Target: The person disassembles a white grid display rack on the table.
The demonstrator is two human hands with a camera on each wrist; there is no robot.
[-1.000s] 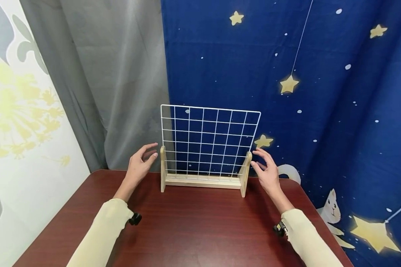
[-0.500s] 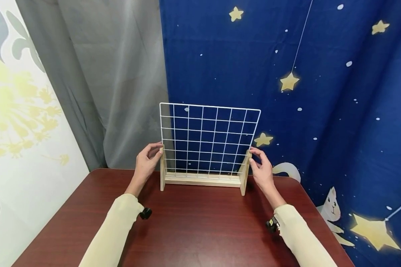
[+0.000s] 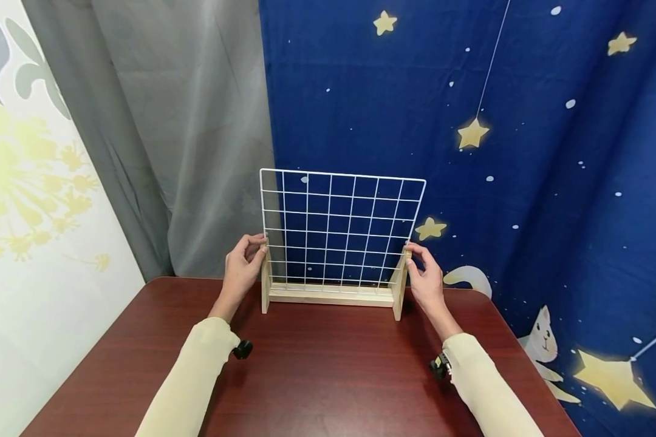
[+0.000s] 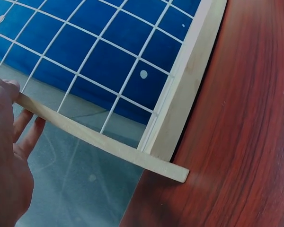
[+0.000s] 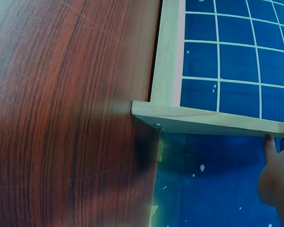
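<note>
A white wire grid panel (image 3: 343,175) stands upright in a pale wooden stand (image 3: 330,297) near the table's far edge. At the top of the stand's left side piece (image 4: 99,139), my left hand (image 3: 240,270) pinches the wood between thumb and fingers. My right hand (image 3: 426,280) does likewise at the top of the right side piece (image 3: 399,291). In the right wrist view, that hand (image 5: 280,177) is partly cut off by the frame edge, so its thumb is hidden. Screw heads (image 5: 158,126) show low on the right side piece's outer face.
The stand rests on a dark red wood-grain table (image 3: 317,376). Behind it hang a grey curtain (image 3: 197,133) and a blue star-patterned curtain (image 3: 355,91). A pale flower-printed surface (image 3: 38,243) is at the left. Black wrist cameras (image 3: 243,349) sit under both sleeves.
Both hands have moved inward from beside the stand and now hold the tops of its side pieces. The stand and grid keep their place on the table.
</note>
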